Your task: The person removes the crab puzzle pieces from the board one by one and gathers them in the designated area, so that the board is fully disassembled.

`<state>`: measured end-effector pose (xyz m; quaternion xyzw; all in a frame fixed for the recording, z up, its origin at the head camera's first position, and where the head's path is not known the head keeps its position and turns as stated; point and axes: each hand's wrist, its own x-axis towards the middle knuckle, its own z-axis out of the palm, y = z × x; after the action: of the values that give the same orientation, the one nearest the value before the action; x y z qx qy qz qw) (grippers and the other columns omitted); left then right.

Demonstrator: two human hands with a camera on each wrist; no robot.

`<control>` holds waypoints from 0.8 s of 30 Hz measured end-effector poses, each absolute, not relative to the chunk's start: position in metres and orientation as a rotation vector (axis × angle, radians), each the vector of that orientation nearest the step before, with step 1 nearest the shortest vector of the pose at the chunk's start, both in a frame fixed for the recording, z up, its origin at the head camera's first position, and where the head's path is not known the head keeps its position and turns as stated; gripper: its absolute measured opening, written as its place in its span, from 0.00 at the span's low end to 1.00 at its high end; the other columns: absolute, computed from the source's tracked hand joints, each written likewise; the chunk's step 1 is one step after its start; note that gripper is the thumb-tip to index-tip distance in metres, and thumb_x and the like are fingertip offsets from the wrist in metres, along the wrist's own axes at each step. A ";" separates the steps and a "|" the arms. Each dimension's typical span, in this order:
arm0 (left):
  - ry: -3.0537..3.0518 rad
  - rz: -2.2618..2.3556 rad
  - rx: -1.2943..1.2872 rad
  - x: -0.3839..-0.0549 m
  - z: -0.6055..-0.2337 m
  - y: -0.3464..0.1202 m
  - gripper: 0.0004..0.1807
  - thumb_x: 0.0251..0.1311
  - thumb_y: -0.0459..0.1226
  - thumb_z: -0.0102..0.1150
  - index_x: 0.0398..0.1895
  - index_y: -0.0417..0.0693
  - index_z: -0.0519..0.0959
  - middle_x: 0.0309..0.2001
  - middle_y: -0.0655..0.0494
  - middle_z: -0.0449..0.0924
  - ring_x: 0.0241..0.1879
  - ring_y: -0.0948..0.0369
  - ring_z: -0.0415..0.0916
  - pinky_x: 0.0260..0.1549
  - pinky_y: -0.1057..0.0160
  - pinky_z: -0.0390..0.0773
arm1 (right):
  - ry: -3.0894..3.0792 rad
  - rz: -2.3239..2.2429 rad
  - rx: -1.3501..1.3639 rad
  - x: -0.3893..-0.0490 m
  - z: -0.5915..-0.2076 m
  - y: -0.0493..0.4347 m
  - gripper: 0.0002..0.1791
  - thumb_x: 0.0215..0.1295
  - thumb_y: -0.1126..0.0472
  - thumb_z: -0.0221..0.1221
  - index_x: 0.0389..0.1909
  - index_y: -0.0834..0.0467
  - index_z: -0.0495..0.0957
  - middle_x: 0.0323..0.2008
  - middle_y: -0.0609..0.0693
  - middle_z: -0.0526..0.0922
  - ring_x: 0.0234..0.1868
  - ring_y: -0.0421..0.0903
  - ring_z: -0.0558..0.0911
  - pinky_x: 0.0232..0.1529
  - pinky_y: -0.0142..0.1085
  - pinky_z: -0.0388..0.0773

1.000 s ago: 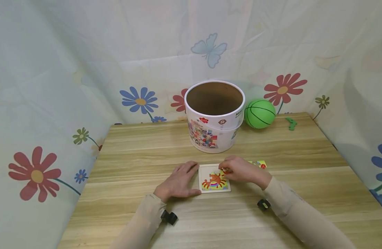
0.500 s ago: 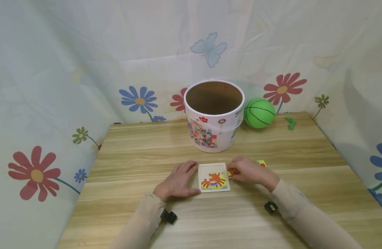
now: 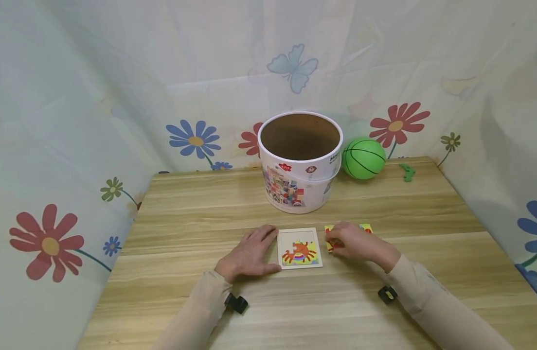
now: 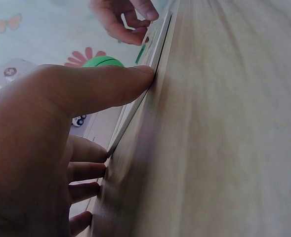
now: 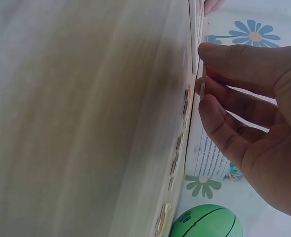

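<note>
A square wooden jigsaw board [image 3: 292,236] lies on the table, its lower part filled with an orange crab picture and its upper part bare. My left hand [image 3: 250,255] rests at the board's left side, thumb at the near corner and forefinger at the far one. In the left wrist view, the thumb [image 4: 110,84] lies along the board's edge. Just right of the board, my right hand [image 3: 353,242] pinches a puzzle piece [image 5: 203,79] between thumb and fingers; it appears edge-on in the right wrist view. Yellow and red puzzle pieces [image 3: 366,227] lie beneath and beyond that hand, partly hidden.
Behind the board stands a large white bucket [image 3: 296,187] with a handle. A green ball [image 3: 364,158] sits against its right side, and a small green toy piece [image 3: 407,172] lies near the back right corner. A flowered curtain [image 3: 224,73] surrounds the wooden table [image 3: 198,209].
My right hand has moved right, from over the board's far right corner to the table beside it, still pinching a piece. The left hand stays at the board.
</note>
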<state>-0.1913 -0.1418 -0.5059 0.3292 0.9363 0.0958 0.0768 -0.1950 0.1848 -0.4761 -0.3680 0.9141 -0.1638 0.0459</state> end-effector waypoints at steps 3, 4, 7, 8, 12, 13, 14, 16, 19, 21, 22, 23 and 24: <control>2.802 0.290 0.991 -0.191 -0.506 -0.142 0.55 0.53 0.67 0.57 0.76 0.45 0.55 0.74 0.49 0.53 0.74 0.52 0.51 0.71 0.46 0.53 | 2.786 -0.506 -1.140 -0.194 -0.477 0.187 0.11 0.55 0.62 0.70 0.40 0.57 0.84 0.34 0.46 0.80 0.35 0.40 0.74 0.38 0.38 0.75; 2.801 0.288 0.992 -0.191 -0.506 -0.142 0.55 0.53 0.67 0.57 0.76 0.45 0.55 0.74 0.49 0.53 0.74 0.52 0.51 0.71 0.46 0.53 | 2.784 -0.505 -1.143 -0.194 -0.477 0.187 0.11 0.54 0.62 0.70 0.40 0.57 0.84 0.34 0.46 0.80 0.35 0.40 0.74 0.37 0.37 0.75; 2.800 0.290 0.992 -0.191 -0.507 -0.142 0.55 0.53 0.67 0.57 0.76 0.45 0.55 0.74 0.49 0.53 0.74 0.52 0.51 0.71 0.46 0.53 | 2.776 -0.495 -1.144 -0.193 -0.477 0.188 0.11 0.55 0.62 0.70 0.40 0.57 0.84 0.35 0.47 0.81 0.36 0.41 0.74 0.38 0.38 0.76; 2.799 0.289 0.990 -0.191 -0.507 -0.142 0.54 0.53 0.67 0.57 0.76 0.45 0.55 0.74 0.49 0.53 0.74 0.52 0.51 0.71 0.47 0.53 | 2.772 -0.490 -1.138 -0.193 -0.477 0.188 0.11 0.55 0.62 0.70 0.40 0.57 0.84 0.35 0.47 0.81 0.36 0.41 0.75 0.39 0.38 0.77; 2.798 0.281 0.983 -0.191 -0.507 -0.142 0.55 0.53 0.68 0.56 0.76 0.46 0.54 0.75 0.50 0.52 0.74 0.53 0.50 0.71 0.47 0.53 | 2.748 -0.480 -1.123 -0.193 -0.477 0.189 0.11 0.55 0.61 0.70 0.40 0.56 0.84 0.37 0.47 0.82 0.38 0.42 0.77 0.42 0.39 0.78; 2.798 0.279 0.981 -0.192 -0.507 -0.142 0.55 0.53 0.68 0.56 0.76 0.46 0.54 0.75 0.50 0.52 0.74 0.53 0.50 0.71 0.47 0.53 | 2.744 -0.479 -1.122 -0.194 -0.477 0.189 0.11 0.55 0.61 0.70 0.40 0.56 0.84 0.36 0.47 0.82 0.38 0.42 0.77 0.41 0.39 0.78; 2.797 0.278 0.979 -0.192 -0.507 -0.142 0.55 0.53 0.68 0.56 0.76 0.46 0.54 0.75 0.50 0.52 0.74 0.53 0.50 0.71 0.47 0.53 | 2.742 -0.480 -1.112 -0.194 -0.476 0.189 0.11 0.55 0.61 0.70 0.40 0.56 0.84 0.36 0.46 0.83 0.38 0.43 0.77 0.42 0.39 0.78; 2.798 0.277 0.976 -0.192 -0.507 -0.142 0.55 0.53 0.68 0.56 0.76 0.46 0.54 0.75 0.50 0.52 0.74 0.53 0.50 0.71 0.47 0.53 | 2.741 -0.476 -1.111 -0.193 -0.477 0.189 0.11 0.55 0.61 0.70 0.40 0.56 0.85 0.36 0.46 0.83 0.37 0.42 0.77 0.42 0.40 0.78; 2.799 0.280 0.978 -0.192 -0.507 -0.142 0.55 0.53 0.68 0.57 0.76 0.46 0.54 0.75 0.50 0.52 0.74 0.53 0.50 0.71 0.47 0.53 | 2.745 -0.469 -1.110 -0.193 -0.478 0.190 0.11 0.55 0.61 0.70 0.40 0.56 0.85 0.37 0.46 0.83 0.37 0.42 0.77 0.43 0.41 0.79; 2.802 0.282 0.983 -0.192 -0.508 -0.142 0.55 0.53 0.68 0.57 0.76 0.46 0.55 0.75 0.50 0.53 0.74 0.53 0.50 0.71 0.47 0.53 | 2.744 -0.468 -1.115 -0.193 -0.478 0.190 0.12 0.55 0.60 0.70 0.41 0.56 0.85 0.38 0.46 0.83 0.38 0.41 0.77 0.43 0.40 0.79; 2.803 0.281 0.985 -0.192 -0.508 -0.142 0.55 0.53 0.68 0.57 0.76 0.46 0.55 0.74 0.50 0.53 0.74 0.53 0.50 0.71 0.47 0.53 | 2.743 -0.472 -1.118 -0.193 -0.478 0.191 0.11 0.55 0.60 0.70 0.40 0.55 0.85 0.37 0.46 0.83 0.37 0.41 0.77 0.42 0.40 0.79; 2.804 0.282 0.987 -0.192 -0.508 -0.142 0.55 0.53 0.68 0.57 0.76 0.46 0.55 0.74 0.50 0.53 0.74 0.53 0.50 0.71 0.47 0.53 | 2.739 -0.476 -1.121 -0.193 -0.479 0.191 0.11 0.56 0.60 0.70 0.40 0.55 0.85 0.37 0.46 0.83 0.37 0.40 0.77 0.41 0.38 0.79; 2.805 0.281 0.988 -0.192 -0.508 -0.142 0.55 0.53 0.68 0.57 0.76 0.46 0.55 0.74 0.50 0.53 0.74 0.53 0.50 0.71 0.47 0.54 | 2.734 -0.483 -1.124 -0.193 -0.479 0.191 0.11 0.56 0.60 0.70 0.40 0.55 0.85 0.37 0.46 0.82 0.36 0.40 0.77 0.39 0.37 0.78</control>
<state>-0.1923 -0.1423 -0.5081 0.3297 0.9362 0.0939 0.0772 -0.1931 0.1911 -0.4787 -0.3742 0.9104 -0.1607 0.0731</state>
